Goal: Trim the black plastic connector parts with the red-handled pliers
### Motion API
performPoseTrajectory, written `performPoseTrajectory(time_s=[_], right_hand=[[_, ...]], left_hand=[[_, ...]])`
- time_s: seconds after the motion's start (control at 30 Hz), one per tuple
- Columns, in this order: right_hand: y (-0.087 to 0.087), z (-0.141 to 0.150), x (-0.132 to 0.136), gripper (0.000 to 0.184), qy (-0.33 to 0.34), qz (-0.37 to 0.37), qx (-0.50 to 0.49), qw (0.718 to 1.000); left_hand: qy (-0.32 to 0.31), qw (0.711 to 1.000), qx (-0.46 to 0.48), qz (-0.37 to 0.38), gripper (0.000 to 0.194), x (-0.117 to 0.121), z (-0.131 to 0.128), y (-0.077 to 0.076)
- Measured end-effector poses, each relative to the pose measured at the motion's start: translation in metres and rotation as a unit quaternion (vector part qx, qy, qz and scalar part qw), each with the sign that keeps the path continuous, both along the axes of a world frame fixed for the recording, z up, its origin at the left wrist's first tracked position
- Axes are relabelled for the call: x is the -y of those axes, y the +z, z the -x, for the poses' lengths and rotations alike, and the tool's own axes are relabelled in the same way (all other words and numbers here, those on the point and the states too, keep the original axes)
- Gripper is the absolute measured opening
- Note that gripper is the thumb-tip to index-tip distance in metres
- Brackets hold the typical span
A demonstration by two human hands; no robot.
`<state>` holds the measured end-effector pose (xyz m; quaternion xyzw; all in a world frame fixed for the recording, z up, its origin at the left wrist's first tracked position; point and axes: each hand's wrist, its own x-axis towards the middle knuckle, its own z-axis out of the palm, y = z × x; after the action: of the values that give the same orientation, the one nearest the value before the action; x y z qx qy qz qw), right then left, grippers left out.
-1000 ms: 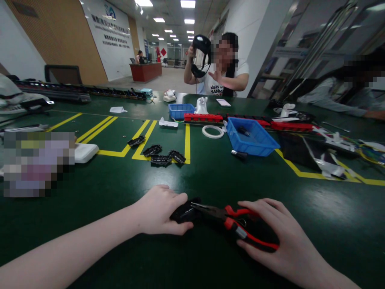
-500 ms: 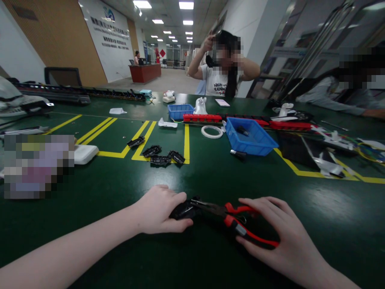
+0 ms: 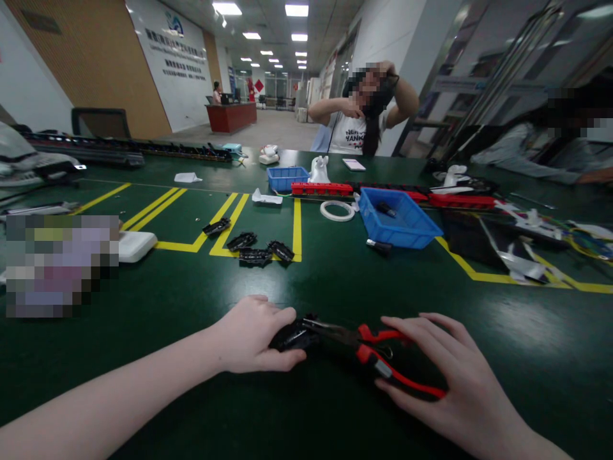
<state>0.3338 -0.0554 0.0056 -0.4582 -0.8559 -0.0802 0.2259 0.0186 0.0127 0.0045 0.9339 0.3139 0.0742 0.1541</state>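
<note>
My left hand [image 3: 251,335] is closed round a small black plastic part [image 3: 292,337] resting on the green table [image 3: 306,281]. Red-handled needle-nose pliers [image 3: 378,358] lie with their jaws at that part. My right hand [image 3: 443,377] is wrapped round the pliers' handles, thumb under the lower one and fingers over the upper one. Several more black parts [image 3: 253,248] lie in a loose cluster on the yellow floor-tape lines farther back.
A blue bin [image 3: 400,220] stands mid-right, a smaller blue bin [image 3: 287,177] behind, with a white tape ring [image 3: 338,209] and red strips [image 3: 323,188] between. A white pad [image 3: 136,243] lies left. One person sits across the table, another at the far right.
My hands and the pliers have stayed almost still. The person across the table lifted a black headset from beside the head up onto it.
</note>
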Motion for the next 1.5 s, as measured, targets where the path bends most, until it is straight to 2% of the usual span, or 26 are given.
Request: performPoseTrajectory(time_s=[0.2, 0.47, 0.77, 1.1, 1.3, 1.5], right_hand=[[0.0009, 0.0015, 0.0003, 0.059, 0.006, 0.003, 0.003, 1.0], [-0.0046, 0.0056, 0.0026, 0.054, -0.03, 0.059, -0.059, 0.996], [-0.0023, 0.0082, 0.0036, 0.053, -0.039, 0.061, -0.066, 0.995], [-0.0027, 0.0027, -0.0004, 0.057, -0.002, 0.025, -0.033, 0.999], [-0.0048, 0.0067, 0.003, 0.054, -0.043, 0.078, -0.086, 0.992], [-0.0028, 0.009, 0.0038, 0.049, -0.055, 0.123, -0.119, 0.984]], left_hand=[[-0.003, 1.0, 0.013, 0.011, 0.033, -0.0014, 0.0004, 0.0003], [-0.007, 1.0, 0.0, -0.001, 0.034, -0.0007, 0.0001, 0.0], [-0.009, 1.0, 0.003, 0.005, 0.034, -0.001, 0.0007, 0.0003], [-0.005, 1.0, -0.005, -0.003, 0.031, -0.0007, -0.0004, 0.0031], [-0.013, 1.0, 0.0, -0.001, 0.034, -0.0011, 0.0004, 0.0012], [-0.009, 1.0, 0.004, 0.001, 0.034, 0.0001, 0.0006, 0.0017]])
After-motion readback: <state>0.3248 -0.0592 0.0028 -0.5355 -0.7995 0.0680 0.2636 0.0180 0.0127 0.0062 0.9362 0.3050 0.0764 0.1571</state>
